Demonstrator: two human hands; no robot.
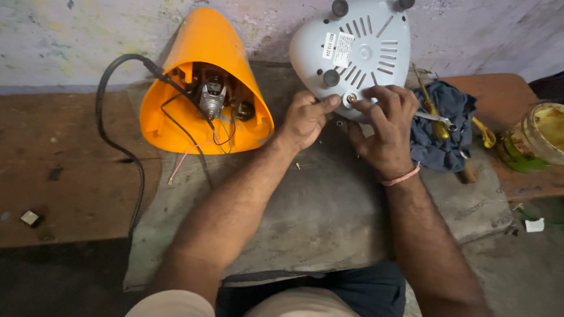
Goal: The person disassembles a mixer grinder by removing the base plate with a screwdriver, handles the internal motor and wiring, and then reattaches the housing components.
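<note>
Both grips pinched on grey base plate (352, 50), propped against wall.

Left hand (305, 120) steadying rim, right hand (382, 126) fingering screw hole (351, 98); seemingly mid-fastening, calling next for steady alignment. Left of plate: orange housing (205, 88); right: screwdriver (427, 103) on cloth (446, 132).

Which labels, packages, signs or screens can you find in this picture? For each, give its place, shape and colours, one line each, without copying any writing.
Sticker label: on the grey base plate, upper left of its vent slots; a white rectangle with small dark print.
Narrower sticker: just left of the first, on the same plate; a white strip, tilted.
Jar: at the right edge; round, greenish with a yellowish top; no label shows.
No signs or screens are in view.
</note>
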